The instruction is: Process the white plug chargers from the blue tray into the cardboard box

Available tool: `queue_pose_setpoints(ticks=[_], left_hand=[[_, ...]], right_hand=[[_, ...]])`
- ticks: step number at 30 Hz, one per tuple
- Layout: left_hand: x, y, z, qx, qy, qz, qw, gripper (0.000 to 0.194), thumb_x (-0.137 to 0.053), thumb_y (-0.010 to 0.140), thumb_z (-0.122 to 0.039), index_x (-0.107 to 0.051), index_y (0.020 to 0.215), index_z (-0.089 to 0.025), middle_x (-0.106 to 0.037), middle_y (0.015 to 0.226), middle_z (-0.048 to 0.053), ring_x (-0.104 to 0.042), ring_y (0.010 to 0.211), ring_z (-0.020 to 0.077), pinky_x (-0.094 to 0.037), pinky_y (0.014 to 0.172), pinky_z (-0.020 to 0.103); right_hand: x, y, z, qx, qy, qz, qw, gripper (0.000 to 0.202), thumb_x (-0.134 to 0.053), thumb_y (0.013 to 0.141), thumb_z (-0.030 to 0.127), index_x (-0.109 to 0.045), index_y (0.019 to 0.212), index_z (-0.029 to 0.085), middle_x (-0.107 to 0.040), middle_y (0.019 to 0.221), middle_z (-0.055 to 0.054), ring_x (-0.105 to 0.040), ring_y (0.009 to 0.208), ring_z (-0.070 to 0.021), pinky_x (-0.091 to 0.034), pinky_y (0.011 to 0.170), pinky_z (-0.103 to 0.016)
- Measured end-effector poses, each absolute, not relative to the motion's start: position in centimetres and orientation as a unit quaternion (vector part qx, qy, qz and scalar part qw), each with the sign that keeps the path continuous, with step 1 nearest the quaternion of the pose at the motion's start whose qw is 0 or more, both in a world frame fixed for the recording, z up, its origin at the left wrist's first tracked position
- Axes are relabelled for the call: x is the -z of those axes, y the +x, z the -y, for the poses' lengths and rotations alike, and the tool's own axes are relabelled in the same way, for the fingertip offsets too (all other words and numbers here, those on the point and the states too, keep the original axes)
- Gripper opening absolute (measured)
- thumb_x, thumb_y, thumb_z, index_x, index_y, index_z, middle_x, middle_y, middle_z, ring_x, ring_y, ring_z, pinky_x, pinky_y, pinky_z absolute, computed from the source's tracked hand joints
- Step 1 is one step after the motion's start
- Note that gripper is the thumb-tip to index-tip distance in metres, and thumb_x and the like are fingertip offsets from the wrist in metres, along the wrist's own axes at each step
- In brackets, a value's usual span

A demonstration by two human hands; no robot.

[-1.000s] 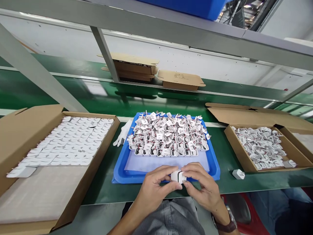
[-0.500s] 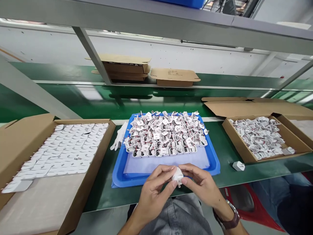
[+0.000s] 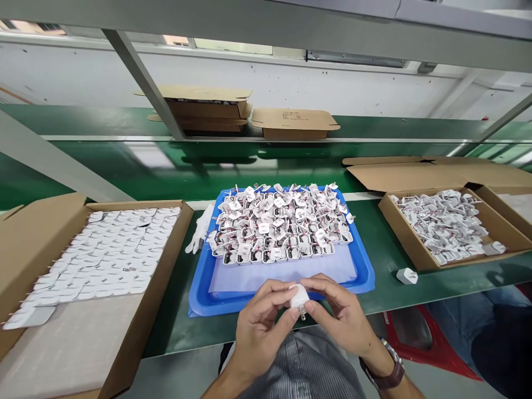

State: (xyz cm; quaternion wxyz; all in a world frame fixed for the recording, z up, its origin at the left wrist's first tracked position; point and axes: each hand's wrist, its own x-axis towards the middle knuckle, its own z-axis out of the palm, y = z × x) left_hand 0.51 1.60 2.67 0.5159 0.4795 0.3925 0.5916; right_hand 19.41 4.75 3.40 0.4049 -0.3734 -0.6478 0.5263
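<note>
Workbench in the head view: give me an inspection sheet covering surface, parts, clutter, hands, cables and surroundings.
Surface: green bench, with a blue tray in the middle.
Job's things: white adapter, held near the bench's front edge; open white housings in the tray.
Clutter: white glove at the tray's left; loose adapter near the right carton.
Hands: left hand and right hand both pinch the white adapter.
Cables: red wires among the housings.
Surroundings: left carton and right carton hold white parts; red stool at lower right.

A grey pinstriped top (image 3: 305,360) is worn with a silver-cased watch (image 3: 394,354) on a brown strap (image 3: 389,380)
</note>
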Motion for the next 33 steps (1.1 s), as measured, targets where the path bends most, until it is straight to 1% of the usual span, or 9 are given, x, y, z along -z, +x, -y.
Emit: queue_pose_setpoints(ticks=[4, 9, 13, 16, 20, 23, 26, 28, 33], left_hand=[[-2.1, 0.6, -1.8, -0.588, 0.463, -0.391, 0.536, 0.025, -0.076, 0.092, -0.016, -0.082, 0.113, -0.027, -0.069, 0.107, 0.008, -0.073, 0.091, 0.0184, -0.061, 0.081, 0.028], [-1.6, 0.6, -1.7, -0.586, 0.474, -0.381, 0.535, 0.029, -0.072, 0.095, -0.016, -0.081, 0.120, -0.029, -0.068, 0.112, 0.009, -0.073, 0.095, 0.0195, -0.062, 0.079, 0.028], [-1.3, 0.5, -1.6, -0.579, 0.478, -0.388, 0.535, 0.030, -0.072, 0.096, -0.018, -0.080, 0.122, -0.031, -0.069, 0.114, 0.009, -0.073, 0.092, 0.0183, -0.063, 0.079, 0.028], [-1.2, 0.4, -1.9, -0.547, 0.479, -0.414, 0.548, 0.027, -0.073, 0.096, -0.026, -0.080, 0.122, -0.028, -0.071, 0.117, 0.011, -0.073, 0.099, 0.0225, -0.064, 0.083, 0.031], [-1.5, 0.1, -2.2, -0.511, 0.476, -0.434, 0.569, 0.031, -0.067, 0.100, -0.035, -0.077, 0.129, -0.029, -0.072, 0.128, 0.012, -0.068, 0.120, 0.0287, -0.060, 0.101, 0.040], [-1.7, -0.1, -2.1, -0.506, 0.460, -0.415, 0.600, 0.038, -0.067, 0.100, -0.037, -0.073, 0.136, -0.030, -0.065, 0.143, 0.012, -0.068, 0.121, 0.0296, -0.062, 0.097, 0.038], [-1.7, -0.1, -2.0, -0.503, 0.457, -0.407, 0.610, 0.046, -0.071, 0.097, -0.037, -0.068, 0.142, -0.029, -0.060, 0.149, 0.014, -0.072, 0.110, 0.0270, -0.064, 0.089, 0.036], [-1.7, 0.0, -2.0, -0.507, 0.458, -0.406, 0.607, 0.044, -0.070, 0.097, -0.037, -0.069, 0.141, -0.029, -0.061, 0.147, 0.014, -0.073, 0.106, 0.0257, -0.064, 0.089, 0.035], [-1.8, 0.3, -2.2, -0.533, 0.472, -0.409, 0.571, 0.028, -0.069, 0.099, -0.031, -0.079, 0.125, -0.027, -0.071, 0.132, 0.013, -0.071, 0.116, 0.0277, -0.063, 0.096, 0.036]], right_hand=[[-3.3, 19.5, -4.9, -0.548, -0.371, 0.628, 0.409, 0.032, -0.068, 0.100, 0.025, -0.070, 0.132, 0.032, -0.071, 0.116, -0.006, -0.070, 0.108, -0.0189, -0.058, 0.096, -0.033], [-3.3, 19.2, -5.0, -0.549, -0.386, 0.602, 0.432, 0.024, -0.072, 0.097, 0.028, -0.075, 0.120, 0.028, -0.072, 0.104, -0.003, -0.070, 0.100, -0.0167, -0.059, 0.091, -0.029], [-2.4, 18.9, -4.8, -0.572, -0.404, 0.576, 0.422, 0.035, -0.072, 0.097, 0.033, -0.069, 0.131, 0.029, -0.074, 0.106, -0.003, -0.072, 0.101, -0.0163, -0.060, 0.095, -0.030], [-1.7, 19.0, -4.9, -0.581, -0.420, 0.563, 0.411, 0.044, -0.072, 0.097, 0.039, -0.065, 0.138, 0.026, -0.075, 0.106, -0.005, -0.073, 0.100, -0.0179, -0.061, 0.096, -0.034], [-1.8, 19.4, -5.1, -0.587, -0.442, 0.548, 0.400, 0.045, -0.074, 0.095, 0.044, -0.068, 0.135, 0.025, -0.076, 0.107, -0.006, -0.074, 0.100, -0.0194, -0.062, 0.096, -0.037], [-2.4, 19.7, -5.3, -0.589, -0.448, 0.544, 0.396, 0.042, -0.072, 0.096, 0.045, -0.070, 0.133, 0.026, -0.077, 0.107, -0.007, -0.075, 0.101, -0.0201, -0.062, 0.097, -0.038], [-2.7, 19.9, -5.3, -0.588, -0.442, 0.548, 0.398, 0.040, -0.071, 0.097, 0.045, -0.070, 0.133, 0.027, -0.079, 0.111, -0.008, -0.075, 0.103, -0.0203, -0.063, 0.097, -0.037], [-2.8, 19.9, -5.2, -0.593, -0.429, 0.551, 0.400, 0.040, -0.072, 0.097, 0.042, -0.069, 0.134, 0.028, -0.079, 0.116, -0.007, -0.076, 0.106, -0.0200, -0.062, 0.099, -0.037], [-2.7, 19.8, -4.9, -0.596, -0.417, 0.555, 0.403, 0.038, -0.077, 0.094, 0.036, -0.070, 0.131, 0.029, -0.079, 0.124, -0.006, -0.075, 0.114, -0.0212, -0.062, 0.103, -0.038]])
